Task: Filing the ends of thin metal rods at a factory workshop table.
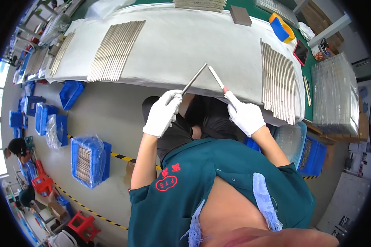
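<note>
My left hand (164, 113), in a white glove, is closed around the lower end of a slim grey metal rod (195, 78). The rod slants up and to the right, past the near edge of the cloth-covered table. In my right hand (245, 112), also gloved in white, is a thin white stick (215, 76) with a pinkish spot where the fingers meet it. The stick leans up and to the left. The upper ends of rod and stick come close together, with a small gap visible between them. My palms hide the lower ends of both.
On the white cloth (185, 45) lie a row of metal rods (116, 51) at left and another row (277, 80) at right. A grey block (240, 15), a yellow-and-blue holder (282, 28) and stacked clear trays (335, 94) stand farther off. A blue crate (107, 164) sits on the floor.
</note>
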Tool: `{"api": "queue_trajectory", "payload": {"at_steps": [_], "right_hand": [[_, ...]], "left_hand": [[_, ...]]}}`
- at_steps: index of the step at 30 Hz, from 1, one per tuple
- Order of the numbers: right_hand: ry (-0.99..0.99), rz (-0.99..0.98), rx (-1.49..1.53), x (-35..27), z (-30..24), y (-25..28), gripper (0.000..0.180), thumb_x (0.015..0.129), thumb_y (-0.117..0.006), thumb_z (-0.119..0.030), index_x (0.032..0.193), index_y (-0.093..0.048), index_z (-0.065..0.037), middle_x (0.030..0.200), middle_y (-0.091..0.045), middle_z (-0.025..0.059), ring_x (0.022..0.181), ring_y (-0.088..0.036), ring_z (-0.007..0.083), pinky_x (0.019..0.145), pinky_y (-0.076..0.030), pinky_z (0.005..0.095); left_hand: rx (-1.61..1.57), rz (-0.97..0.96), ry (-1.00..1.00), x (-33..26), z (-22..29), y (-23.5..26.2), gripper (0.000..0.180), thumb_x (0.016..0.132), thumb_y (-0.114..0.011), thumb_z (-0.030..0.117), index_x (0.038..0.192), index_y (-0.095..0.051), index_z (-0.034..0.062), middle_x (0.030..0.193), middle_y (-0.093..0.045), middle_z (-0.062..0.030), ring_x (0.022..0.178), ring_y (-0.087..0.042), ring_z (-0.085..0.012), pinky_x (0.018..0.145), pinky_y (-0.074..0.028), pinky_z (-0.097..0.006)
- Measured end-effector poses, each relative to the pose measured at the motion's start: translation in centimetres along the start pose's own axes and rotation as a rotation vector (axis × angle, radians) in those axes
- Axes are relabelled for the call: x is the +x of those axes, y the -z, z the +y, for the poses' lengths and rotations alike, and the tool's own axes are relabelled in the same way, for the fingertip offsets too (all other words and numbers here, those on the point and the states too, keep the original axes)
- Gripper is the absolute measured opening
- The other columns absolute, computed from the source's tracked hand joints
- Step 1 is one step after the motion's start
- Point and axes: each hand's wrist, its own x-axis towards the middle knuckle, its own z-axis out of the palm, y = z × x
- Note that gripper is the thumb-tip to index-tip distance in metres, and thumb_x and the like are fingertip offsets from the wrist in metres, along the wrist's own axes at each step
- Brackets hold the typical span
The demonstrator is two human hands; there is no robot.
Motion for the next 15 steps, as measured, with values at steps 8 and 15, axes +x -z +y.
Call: {"api": "queue_trajectory", "payload": {"at_steps": [8,15], "right_hand": [[0.009,0.123,0.217,-0.5,0.9,0.0,0.049,0.085,-0.053,-0.023,0.132,-0.041,-0.021,0.057,-0.057,0.0107,0.043,-0.054,0.0275,0.043,-0.045,0.037],[0.214,0.242,0.207,-0.6,-0.3,-0.5,0.051,0.085,-0.053,-0.021,0.134,-0.04,-0.023,0.048,-0.051,0.0085,0.039,-0.051,0.0254,0.039,-0.041,0.0365]], "left_hand": [[0.236,0.171,-0.293,0.7,-4.6,0.2,0.02,0.086,-0.056,0.017,0.099,-0.062,0.0015,0.076,-0.064,-0.0046,0.068,-0.059,-0.01,0.063,-0.045,-0.022],[0.79,0.403,-0.59,0.6,-4.1,-0.1,0.019,0.082,-0.059,0.022,0.099,-0.064,0.0163,0.079,-0.063,-0.0023,0.07,-0.061,-0.0204,0.061,-0.048,-0.029]]}}
